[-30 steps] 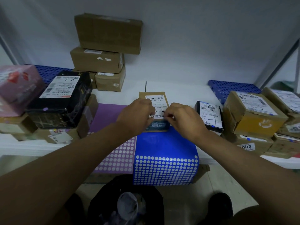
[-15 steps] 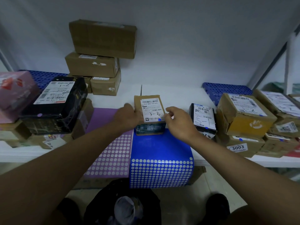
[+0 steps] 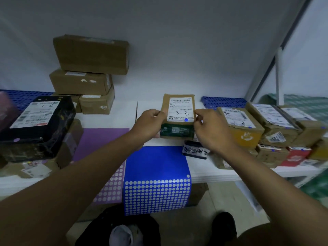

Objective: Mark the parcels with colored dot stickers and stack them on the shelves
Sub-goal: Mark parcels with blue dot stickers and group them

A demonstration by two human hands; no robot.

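Observation:
A small brown parcel (image 3: pixel 178 114) with a white label and a blue dot sticker on the label's lower right corner is held up above the white shelf (image 3: pixel 122 119). My left hand (image 3: pixel 150 124) grips its left side and my right hand (image 3: pixel 211 129) grips its right side. Below it a blue sticker sheet (image 3: pixel 156 174) hangs over the shelf's front edge, with a purple sticker sheet (image 3: pixel 99 146) to its left. A small black parcel (image 3: pixel 195 150) lies under my right wrist.
A stack of brown boxes (image 3: pixel 88 73) stands at the back left. A black parcel (image 3: pixel 38 121) tops a pile at the left. Several labelled boxes (image 3: pixel 243 126) crowd the right of the shelf. Blue plastic crates (image 3: pixel 223 102) sit behind. A dark bag (image 3: pixel 122 228) is on the floor.
Both hands took hold of the small parcel by its sides and lifted it off the shelf. The view has swung to the right.

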